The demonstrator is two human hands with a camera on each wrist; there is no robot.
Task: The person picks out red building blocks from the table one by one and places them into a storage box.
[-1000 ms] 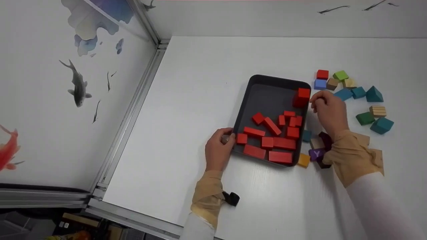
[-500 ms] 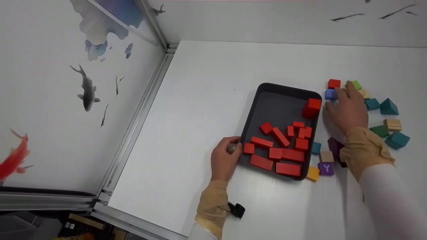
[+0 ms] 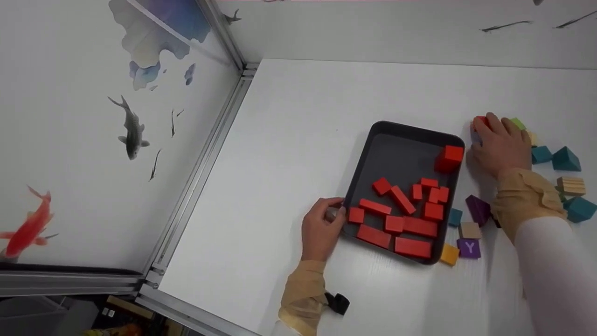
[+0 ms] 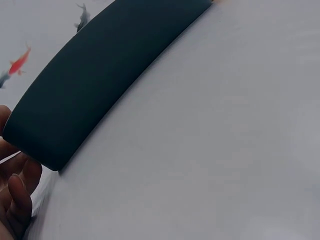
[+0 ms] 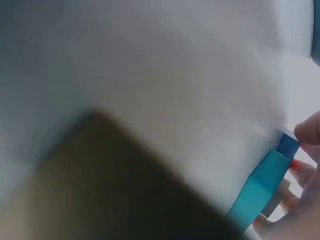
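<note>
A black tray (image 3: pixel 401 154) lies on the white table and holds several red blocks (image 3: pixel 410 226), with a red cube (image 3: pixel 450 157) in its far right corner. My left hand (image 3: pixel 333 213) grips the tray's near left corner. In the left wrist view the tray's rim (image 4: pixel 100 80) shows beside my fingers (image 4: pixel 17 195). My right hand (image 3: pixel 487 133) lies just right of the tray, its fingers curled over a loose red cube (image 3: pixel 480 121). The right wrist view is blurred and shows a blue block (image 5: pixel 288 144) and a teal block (image 5: pixel 260 190) by my fingertips.
Loose blocks lie right of the tray: green (image 3: pixel 517 123), teal (image 3: pixel 541 154), a teal wedge (image 3: pixel 566 158), striped wood (image 3: pixel 571 185), purple (image 3: pixel 478 210), a purple Y cube (image 3: pixel 468 248) and yellow (image 3: pixel 450 254). A metal rail (image 3: pixel 200 163) edges the table's left side.
My right hand has moved from the tray's far right corner out to the loose red cube and closed over it. The left hand has kept its hold on the tray.
</note>
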